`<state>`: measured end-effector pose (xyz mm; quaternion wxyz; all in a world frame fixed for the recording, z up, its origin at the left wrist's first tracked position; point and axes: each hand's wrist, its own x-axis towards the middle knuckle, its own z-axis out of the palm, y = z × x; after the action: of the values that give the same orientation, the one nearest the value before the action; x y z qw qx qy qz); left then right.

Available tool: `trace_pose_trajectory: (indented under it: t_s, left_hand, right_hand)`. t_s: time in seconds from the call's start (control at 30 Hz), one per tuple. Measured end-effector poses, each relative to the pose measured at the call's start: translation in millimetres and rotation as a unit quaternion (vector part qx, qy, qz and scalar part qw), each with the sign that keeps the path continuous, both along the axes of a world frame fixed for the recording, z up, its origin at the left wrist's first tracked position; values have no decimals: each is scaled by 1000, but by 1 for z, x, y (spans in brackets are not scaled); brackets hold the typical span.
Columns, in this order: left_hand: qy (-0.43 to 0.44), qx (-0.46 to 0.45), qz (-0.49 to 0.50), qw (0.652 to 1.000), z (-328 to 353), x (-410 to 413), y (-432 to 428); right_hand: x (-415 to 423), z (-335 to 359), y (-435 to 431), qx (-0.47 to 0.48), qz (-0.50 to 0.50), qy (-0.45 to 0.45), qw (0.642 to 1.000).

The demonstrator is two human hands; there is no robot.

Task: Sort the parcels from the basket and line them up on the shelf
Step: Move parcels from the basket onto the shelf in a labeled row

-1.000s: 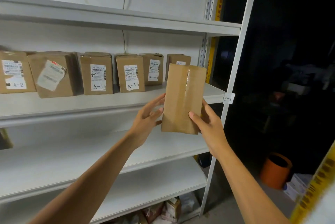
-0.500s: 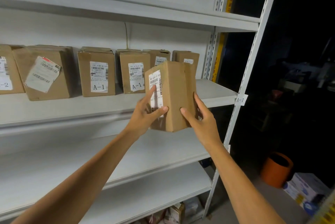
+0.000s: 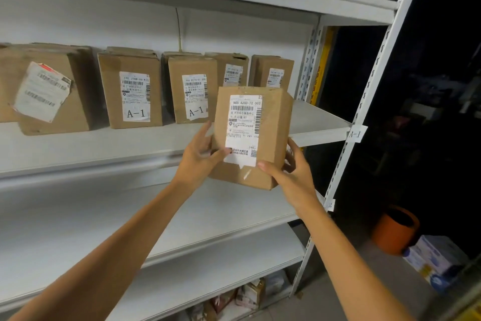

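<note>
A brown cardboard parcel (image 3: 273,136) with a white shipping label facing me hangs in front of the white shelf (image 3: 320,125), just below its front edge. My left hand (image 3: 200,156) grips its lower left side, thumb across the label. My right hand (image 3: 291,172) grips its lower right corner, thumb on the front. Several brown parcels stand in a row on that shelf, two marked A-1 (image 3: 132,89) (image 3: 192,89), and two more (image 3: 233,68) (image 3: 273,71) behind the held parcel. The basket is out of view.
A paper tag reading A-1 (image 3: 355,134) hangs on the right upright. A bare shelf board (image 3: 104,219) lies below. Small packages (image 3: 250,294) sit at floor level. An orange bucket (image 3: 395,229) and a blue-white box (image 3: 437,261) stand on the dark floor at right.
The parcel has been turned in my hands from its plain taped face to its labelled face. The view has moved closer to the shelf.
</note>
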<state>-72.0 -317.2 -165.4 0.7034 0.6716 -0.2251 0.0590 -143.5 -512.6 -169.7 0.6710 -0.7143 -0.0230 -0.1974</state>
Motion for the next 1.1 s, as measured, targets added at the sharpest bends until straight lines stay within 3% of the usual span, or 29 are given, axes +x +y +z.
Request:
trace_pose_trajectory:
  t_s: [0.3, 0.63, 0.9, 1.1]
  left_hand:
    - [32, 37, -65, 997, 17, 3, -24]
    - [51, 22, -18, 998, 39, 17, -31]
    - [47, 2, -11, 999, 45, 48, -15]
    - [27, 17, -24, 999, 46, 88, -4]
  right_hand:
    - [23, 7, -38, 95, 58, 0, 994]
    - [61, 7, -49, 138, 130, -26, 981]
    - [102, 19, -34, 73, 186, -47, 979]
    - [134, 24, -24, 28, 110, -54, 992]
